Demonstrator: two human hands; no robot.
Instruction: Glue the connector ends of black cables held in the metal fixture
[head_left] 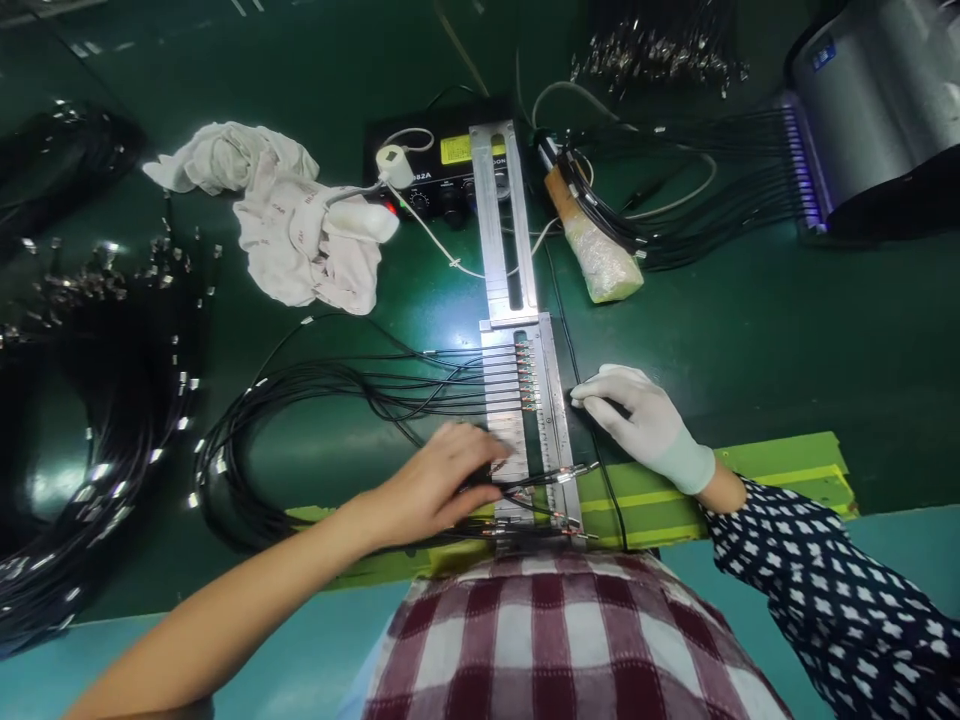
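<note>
My bare left hand (441,482) lies over the near part of a slotted metal jig (491,405), thumb and forefinger apart beside loose black cables (529,483) with metal ends. Whether a fingertip touches a cable is unclear. Further up the jig, several cable ends with small coloured wires (527,375) lie in a row across the slot. My right hand (645,420), in a white glove, is just right of the jig. Its thumb and fingertips come together close to a thin black cord (574,365); anything between them is too small to make out.
Coiled cables (225,450) lie to the left, with bigger bundles (112,500) beyond. Behind the jig stand a soldering station (431,200), a crumpled white cloth (300,230) and a wrapped handle (600,255). A grey lit machine (877,110) sits at far right.
</note>
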